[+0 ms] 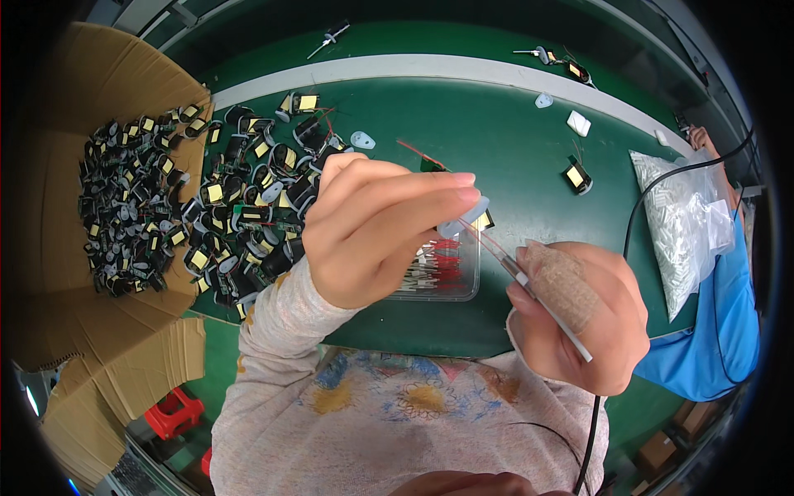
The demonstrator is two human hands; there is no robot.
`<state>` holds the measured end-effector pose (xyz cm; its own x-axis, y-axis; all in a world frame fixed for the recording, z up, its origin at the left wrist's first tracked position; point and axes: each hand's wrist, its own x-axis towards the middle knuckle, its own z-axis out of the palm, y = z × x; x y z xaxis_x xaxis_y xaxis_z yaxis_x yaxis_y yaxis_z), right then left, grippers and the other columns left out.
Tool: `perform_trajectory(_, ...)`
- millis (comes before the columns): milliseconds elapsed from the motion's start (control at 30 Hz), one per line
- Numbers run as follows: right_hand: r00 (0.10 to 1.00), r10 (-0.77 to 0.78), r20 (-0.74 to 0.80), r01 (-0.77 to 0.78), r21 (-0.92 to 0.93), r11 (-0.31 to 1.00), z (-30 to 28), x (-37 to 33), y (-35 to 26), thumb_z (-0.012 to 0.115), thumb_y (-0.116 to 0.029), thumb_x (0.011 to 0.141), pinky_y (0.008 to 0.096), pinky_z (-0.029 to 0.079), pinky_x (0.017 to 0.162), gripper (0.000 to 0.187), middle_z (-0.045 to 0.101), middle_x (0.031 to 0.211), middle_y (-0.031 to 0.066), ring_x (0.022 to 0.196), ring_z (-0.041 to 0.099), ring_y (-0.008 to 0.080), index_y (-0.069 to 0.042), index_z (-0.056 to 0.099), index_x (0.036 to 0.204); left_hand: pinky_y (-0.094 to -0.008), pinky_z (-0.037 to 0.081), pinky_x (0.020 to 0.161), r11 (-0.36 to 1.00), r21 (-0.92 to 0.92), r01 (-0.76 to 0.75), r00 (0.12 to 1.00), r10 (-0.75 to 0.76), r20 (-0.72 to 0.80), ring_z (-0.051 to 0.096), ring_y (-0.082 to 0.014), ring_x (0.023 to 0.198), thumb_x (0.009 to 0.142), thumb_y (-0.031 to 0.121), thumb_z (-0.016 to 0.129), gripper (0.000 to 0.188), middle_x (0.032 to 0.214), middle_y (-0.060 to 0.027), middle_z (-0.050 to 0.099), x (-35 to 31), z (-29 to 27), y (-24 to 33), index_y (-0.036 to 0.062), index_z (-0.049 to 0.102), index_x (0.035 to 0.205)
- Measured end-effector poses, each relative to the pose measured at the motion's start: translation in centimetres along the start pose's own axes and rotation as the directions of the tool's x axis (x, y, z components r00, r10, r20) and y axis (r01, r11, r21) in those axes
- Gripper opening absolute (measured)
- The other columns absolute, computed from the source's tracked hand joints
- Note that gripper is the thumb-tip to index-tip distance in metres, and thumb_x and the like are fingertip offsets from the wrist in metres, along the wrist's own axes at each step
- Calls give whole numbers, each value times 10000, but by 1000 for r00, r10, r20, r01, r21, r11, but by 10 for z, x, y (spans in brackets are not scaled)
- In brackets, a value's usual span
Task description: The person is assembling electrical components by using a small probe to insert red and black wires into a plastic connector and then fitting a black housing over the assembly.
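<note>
In front of my chest, my left hand (364, 227) pinches a small electronic part between thumb and fingers. The part shows a pale grey plastic end piece (452, 228) and a bit of yellow pad (486, 221); a red wire (420, 154) sticks out beyond my fingers. Much of it is hidden by that hand. My right hand (600, 318), with a tan bandage on one finger, grips metal tweezers (556, 314). Their tips reach thin red wires (488, 238) at the part. Beneath my left hand stands a clear plastic box (475, 281) holding red-wired white pieces.
At left, a cardboard box (116, 62) and a pile (265, 178) hold many similar black parts. A loose part (577, 175) and a white piece (578, 124) lie right. Beyond are a bag of white pieces (674, 231), a black cable (633, 219) and another person's blue sleeve (718, 331).
</note>
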<state>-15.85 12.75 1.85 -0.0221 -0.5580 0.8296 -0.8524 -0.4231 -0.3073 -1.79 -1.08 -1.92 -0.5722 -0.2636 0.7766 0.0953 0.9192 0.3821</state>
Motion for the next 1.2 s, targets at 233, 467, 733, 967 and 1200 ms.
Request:
perform_trajectory(233, 1000, -18, 9, 18, 16, 1000, -4, -3, 1, 705, 123, 488, 312, 511, 530, 382, 639, 749, 182, 614, 629, 275, 84, 605, 855, -272, 385, 654, 995, -91, 39, 999, -39, 1, 591, -176, 745, 589, 21, 694, 379, 977, -50, 675, 1, 0, 2, 55, 678, 966)
perform_trajectory(467, 1000, -24, 3, 24, -7, 1000, -2, -4, -1, 731, 108, 509, 319, 529, 551, 385, 641, 772, 178, 651, 642, 296, 68, 592, 866, -280, 396, 646, 992, -117, 46, 999, -48, -17, 613, -185, 745, 580, 23, 712, 380, 967, -78, 678, 0, -1, 2, 32, 669, 957)
perform_trajectory(733, 999, -26, -36, 27, 12, 1000, 7, -2, 6, 743, 91, 506, 308, 511, 535, 368, 643, 754, 171, 633, 627, 276, 61, 608, 847, -281, 414, 661, 990, -112, 81, 997, -79, 18, 615, -196, 795, 584, 30, 720, 374, 962, -86, 678, 2, -4, 7, 22, 665, 954)
perform_trajectory(967, 957, 246, 153, -277, 234, 932, 9, 5, 21, 731, 57, 556, 288, 436, 536, 228, 634, 702, 120, 579, 572, 222, 34, 644, 765, -331, 467, 766, 975, -209, 79, 996, -72, 45, 585, -266, 949, 644, 63, 741, 348, 951, -104, 671, -3, 4, 5, 7, 620, 966)
perform_trajectory(1200, 991, 106, 83, -105, -16, 994, 9, -4, 6, 646, -11, 474, 259, 433, 475, 307, 601, 661, 89, 508, 540, 188, 0, 666, 780, -336, 511, 732, 783, -585, 214, 970, -239, 34, 639, -285, 868, 671, 48, 756, 251, 947, -185, 659, -10, 5, 7, 23, 526, 767)
